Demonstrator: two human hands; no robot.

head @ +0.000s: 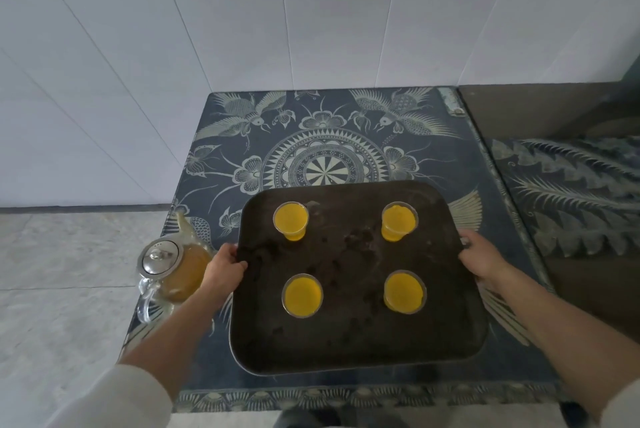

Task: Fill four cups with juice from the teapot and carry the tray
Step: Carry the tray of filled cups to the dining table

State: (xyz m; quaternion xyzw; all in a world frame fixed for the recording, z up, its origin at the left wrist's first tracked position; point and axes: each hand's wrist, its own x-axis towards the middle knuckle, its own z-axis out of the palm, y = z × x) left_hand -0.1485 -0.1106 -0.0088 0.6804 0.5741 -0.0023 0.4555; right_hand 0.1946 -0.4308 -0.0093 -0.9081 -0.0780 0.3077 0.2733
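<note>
From the head camera I am looking down at a dark tray sitting on a blue patterned cloth over a low table; my left hand is gripping the tray's left rim, thumb over the edge, and my right hand is gripping the right rim the same way; four clear cups are standing on the tray in a square, well apart, each holding yellow juice: far left, far right, near left, near right; the glass teapot is sitting just left of the tray at the table's edge, partly full, metal lid on; I am seeing no readable writing or brand anywhere; whether the tray is lifted I cannot tell.
</note>
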